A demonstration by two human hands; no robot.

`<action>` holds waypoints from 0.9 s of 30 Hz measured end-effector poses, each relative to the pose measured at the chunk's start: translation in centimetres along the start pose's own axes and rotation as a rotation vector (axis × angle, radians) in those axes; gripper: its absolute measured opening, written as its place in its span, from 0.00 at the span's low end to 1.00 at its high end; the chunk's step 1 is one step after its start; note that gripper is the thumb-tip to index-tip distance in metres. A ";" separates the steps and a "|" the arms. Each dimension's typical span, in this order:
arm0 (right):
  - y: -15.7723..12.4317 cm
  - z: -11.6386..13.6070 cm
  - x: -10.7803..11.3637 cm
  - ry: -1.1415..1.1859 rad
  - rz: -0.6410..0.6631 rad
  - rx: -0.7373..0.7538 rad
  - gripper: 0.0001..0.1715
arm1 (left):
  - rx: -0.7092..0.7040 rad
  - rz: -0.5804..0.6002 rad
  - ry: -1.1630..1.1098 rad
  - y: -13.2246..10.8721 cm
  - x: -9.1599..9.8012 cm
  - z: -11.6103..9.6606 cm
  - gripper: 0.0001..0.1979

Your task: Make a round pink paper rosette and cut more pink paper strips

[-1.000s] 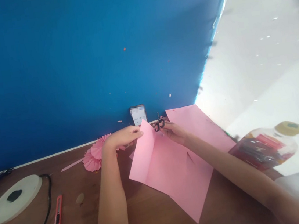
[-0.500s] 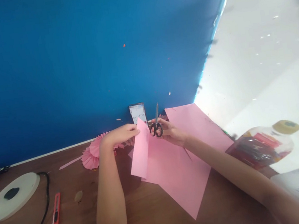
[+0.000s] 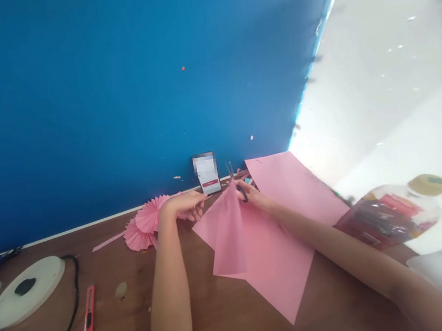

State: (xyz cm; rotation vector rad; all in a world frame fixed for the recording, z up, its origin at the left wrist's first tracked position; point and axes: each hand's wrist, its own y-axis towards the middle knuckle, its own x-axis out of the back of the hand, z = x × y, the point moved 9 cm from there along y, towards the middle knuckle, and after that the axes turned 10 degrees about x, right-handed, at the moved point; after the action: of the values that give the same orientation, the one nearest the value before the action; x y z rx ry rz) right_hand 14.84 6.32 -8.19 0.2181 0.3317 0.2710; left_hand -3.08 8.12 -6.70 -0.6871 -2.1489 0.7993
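A large pink paper sheet (image 3: 259, 259) lies on the brown table, one flap of it lifted into a peak at the far side. My left hand (image 3: 181, 205) is curled, fingers pinching the paper's far left edge. My right hand (image 3: 253, 196) is closed round black-handled scissors (image 3: 236, 182), whose blades point up just behind the raised fold. A second pink sheet (image 3: 289, 183) lies under and behind, toward the right.
Pink folded paper fans (image 3: 147, 225) lie left of my left hand. A phone (image 3: 206, 174) leans on the blue wall. A red utility knife (image 3: 87, 324), a black cable and a white round device (image 3: 25, 290) sit at left. A clear plastic jar (image 3: 392, 212) lies at right.
The lifted flap has swung from the left side toward the middle and now stands as a peak. The scissors have dropped lower behind it, and my hands moved slightly right.
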 end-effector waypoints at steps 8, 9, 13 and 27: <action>-0.4 -0.6 1.0 0.106 -0.041 0.034 0.23 | -0.079 0.049 0.065 3.6 -1.8 -0.7 0.12; -0.5 -0.6 0.9 0.100 -0.022 0.036 0.23 | -0.081 0.037 0.071 3.9 -1.8 -0.7 0.13; -0.5 -0.6 0.4 0.063 0.055 0.056 0.24 | -0.161 0.063 0.103 5.0 -2.9 -1.2 0.22; -0.4 -1.1 0.3 0.055 0.087 0.014 0.25 | -0.634 -0.331 0.172 -0.1 -0.9 -7.4 0.16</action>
State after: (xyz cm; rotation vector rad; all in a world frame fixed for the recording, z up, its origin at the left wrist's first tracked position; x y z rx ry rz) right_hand 14.79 6.21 -9.38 0.2396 0.3787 0.3615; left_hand 3.15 9.78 -3.03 -0.6480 -2.2704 -0.1291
